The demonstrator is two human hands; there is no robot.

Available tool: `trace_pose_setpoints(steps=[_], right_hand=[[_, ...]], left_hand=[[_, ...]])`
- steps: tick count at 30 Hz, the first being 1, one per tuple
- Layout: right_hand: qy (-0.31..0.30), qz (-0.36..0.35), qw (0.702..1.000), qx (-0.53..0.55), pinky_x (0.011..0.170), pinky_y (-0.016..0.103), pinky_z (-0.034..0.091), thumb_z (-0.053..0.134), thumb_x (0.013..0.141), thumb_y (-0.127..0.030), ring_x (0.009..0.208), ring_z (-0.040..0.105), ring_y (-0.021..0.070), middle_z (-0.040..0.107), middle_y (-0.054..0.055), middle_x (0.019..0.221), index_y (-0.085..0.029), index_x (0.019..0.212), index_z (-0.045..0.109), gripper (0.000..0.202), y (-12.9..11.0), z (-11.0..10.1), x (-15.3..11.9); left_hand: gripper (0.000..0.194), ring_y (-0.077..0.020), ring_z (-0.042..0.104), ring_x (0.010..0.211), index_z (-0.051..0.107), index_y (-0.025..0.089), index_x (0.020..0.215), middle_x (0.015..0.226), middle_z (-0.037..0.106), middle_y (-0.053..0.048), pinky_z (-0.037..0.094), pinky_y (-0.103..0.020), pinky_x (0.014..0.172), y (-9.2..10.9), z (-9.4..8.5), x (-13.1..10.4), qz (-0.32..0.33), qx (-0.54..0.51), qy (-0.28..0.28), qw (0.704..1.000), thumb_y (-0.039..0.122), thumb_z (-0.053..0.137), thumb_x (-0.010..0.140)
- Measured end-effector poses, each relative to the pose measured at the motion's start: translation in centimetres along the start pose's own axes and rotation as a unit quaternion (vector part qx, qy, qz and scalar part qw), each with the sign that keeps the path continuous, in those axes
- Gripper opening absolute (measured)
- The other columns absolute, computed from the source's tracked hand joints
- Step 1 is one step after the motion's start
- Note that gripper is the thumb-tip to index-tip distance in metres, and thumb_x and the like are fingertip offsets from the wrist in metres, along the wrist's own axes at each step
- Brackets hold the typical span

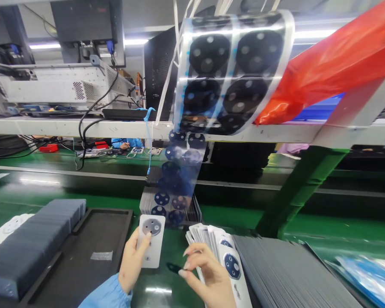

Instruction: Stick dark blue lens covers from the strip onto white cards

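Observation:
My left hand is closed on a white rectangular panel with a dark round camera-shaped area at its top; the thumb lies across its face. To the right, my right hand pinches a small dark film piece between thumb and fingertip, apart from the panel. Just beside that hand, white panels with dark round patches lie overlapped in a row. Behind the held panel hangs a clear strip of dark round stickers, coming down from a large sticker roll.
A black tray and a long row of grey sheets stand left. More grey sheets fill the right, near a blue plastic bag. A white shelf beam and green post cross ahead. Another person's hand shows beyond.

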State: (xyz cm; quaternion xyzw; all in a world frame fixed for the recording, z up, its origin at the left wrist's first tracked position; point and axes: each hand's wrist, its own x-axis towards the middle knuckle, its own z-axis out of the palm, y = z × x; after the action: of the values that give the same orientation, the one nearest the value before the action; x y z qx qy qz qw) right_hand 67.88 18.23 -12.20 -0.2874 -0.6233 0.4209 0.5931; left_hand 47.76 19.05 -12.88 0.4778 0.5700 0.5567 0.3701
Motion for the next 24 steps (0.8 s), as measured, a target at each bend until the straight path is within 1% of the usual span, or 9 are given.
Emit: trace_pose_setpoints(steps=[2, 4, 8, 10, 13, 16, 18, 21, 24], right_hand=[[0.083, 0.059, 0.991, 0.083, 0.070, 0.025, 0.050, 0.083, 0.073, -0.034, 0.076, 0.058, 0.0173, 0.061, 0.002, 0.086, -0.024, 0.069, 0.067, 0.020, -0.3, 0.5, -0.1], [0.144, 0.095, 0.976, 0.133, 0.068, 0.023, 0.049, 0.087, 0.068, -0.040, 0.075, 0.057, 0.0169, 0.059, 0.001, 0.079, -0.024, 0.068, 0.067, 0.027, -0.6, 1.2, -0.1], [0.221, 0.128, 0.956, 0.145, 0.066, 0.022, 0.050, 0.091, 0.061, -0.046, 0.071, 0.058, 0.0160, 0.060, 0.000, 0.074, -0.023, 0.068, 0.066, 0.035, -0.9, 2.7, -0.5], [0.234, 0.138, 0.952, 0.137, 0.065, 0.022, 0.050, 0.092, 0.059, -0.047, 0.069, 0.059, 0.0162, 0.061, 0.000, 0.072, -0.022, 0.068, 0.065, 0.037, -0.8, 3.1, -0.6], [0.239, 0.151, 0.952, 0.119, 0.065, 0.021, 0.051, 0.092, 0.058, -0.047, 0.068, 0.060, 0.0162, 0.062, 0.000, 0.072, -0.021, 0.067, 0.065, 0.039, -0.5, 3.2, -0.7], [0.227, 0.164, 0.954, 0.105, 0.063, 0.021, 0.052, 0.092, 0.057, -0.048, 0.066, 0.061, 0.0163, 0.062, 0.000, 0.070, -0.020, 0.066, 0.065, 0.040, -0.3, 3.2, -0.8], [0.221, 0.169, 0.956, 0.094, 0.061, 0.022, 0.052, 0.092, 0.057, -0.047, 0.065, 0.061, 0.0167, 0.062, 0.000, 0.068, -0.020, 0.066, 0.065, 0.040, -0.1, 3.2, -0.8], [0.222, 0.169, 0.957, 0.081, 0.060, 0.023, 0.052, 0.091, 0.058, -0.047, 0.064, 0.061, 0.0174, 0.062, 0.001, 0.069, -0.019, 0.066, 0.064, 0.040, 0.0, 3.2, -1.0], [0.222, 0.166, 0.958, 0.080, 0.058, 0.023, 0.052, 0.091, 0.060, -0.046, 0.065, 0.061, 0.0179, 0.062, 0.002, 0.070, -0.019, 0.067, 0.064, 0.039, 0.1, 3.2, -1.1]], left_hand=[[0.049, -0.0276, 0.052, 0.119, 0.060, 0.017, 0.121, 0.124, 0.059, -0.011, 0.039, -0.034, 0.102, 0.4, 0.5, -1.0, 0.050, 0.045, 0.062, 0.996, 0.052, 0.056, 0.088], [0.045, -0.0266, 0.054, 0.117, 0.062, 0.018, 0.118, 0.124, 0.060, -0.011, 0.041, -0.031, 0.101, 0.7, 1.3, -2.5, 0.069, 0.063, 0.083, 0.992, 0.051, 0.054, 0.088], [0.049, -0.0236, 0.065, 0.090, 0.067, 0.016, 0.106, 0.097, 0.071, -0.008, 0.050, -0.025, 0.080, 0.7, 3.1, -4.9, 0.003, 0.017, 0.024, 1.000, 0.058, 0.055, 0.085], [0.053, -0.0223, 0.066, 0.085, 0.067, 0.015, 0.104, 0.092, 0.073, -0.007, 0.051, -0.024, 0.078, 0.5, 3.8, -5.5, -0.033, -0.011, -0.003, 0.999, 0.063, 0.054, 0.083], [0.060, -0.0235, 0.066, 0.091, 0.065, 0.016, 0.112, 0.104, 0.072, -0.009, 0.052, -0.024, 0.078, 0.0, 4.2, -5.8, -0.086, -0.034, -0.014, 0.996, 0.066, 0.051, 0.082], [0.065, -0.0286, 0.061, 0.109, 0.064, 0.016, 0.119, 0.119, 0.067, -0.012, 0.051, -0.029, 0.087, -0.8, 4.2, -6.4, -0.144, -0.010, 0.043, 0.989, 0.066, 0.053, 0.079], [0.061, -0.0302, 0.058, 0.116, 0.064, 0.017, 0.120, 0.120, 0.067, -0.012, 0.048, -0.032, 0.094, -1.3, 4.1, -6.8, -0.167, 0.010, 0.076, 0.983, 0.061, 0.053, 0.079], [0.052, -0.0295, 0.057, 0.116, 0.066, 0.020, 0.119, 0.116, 0.068, -0.010, 0.046, -0.033, 0.097, -1.6, 4.3, -7.4, -0.154, 0.011, 0.086, 0.984, 0.054, 0.052, 0.082], [0.051, -0.0298, 0.059, 0.112, 0.068, 0.022, 0.117, 0.111, 0.070, -0.009, 0.048, -0.032, 0.092, -1.4, 4.5, -7.6, -0.130, 0.016, 0.078, 0.988, 0.056, 0.050, 0.083]])
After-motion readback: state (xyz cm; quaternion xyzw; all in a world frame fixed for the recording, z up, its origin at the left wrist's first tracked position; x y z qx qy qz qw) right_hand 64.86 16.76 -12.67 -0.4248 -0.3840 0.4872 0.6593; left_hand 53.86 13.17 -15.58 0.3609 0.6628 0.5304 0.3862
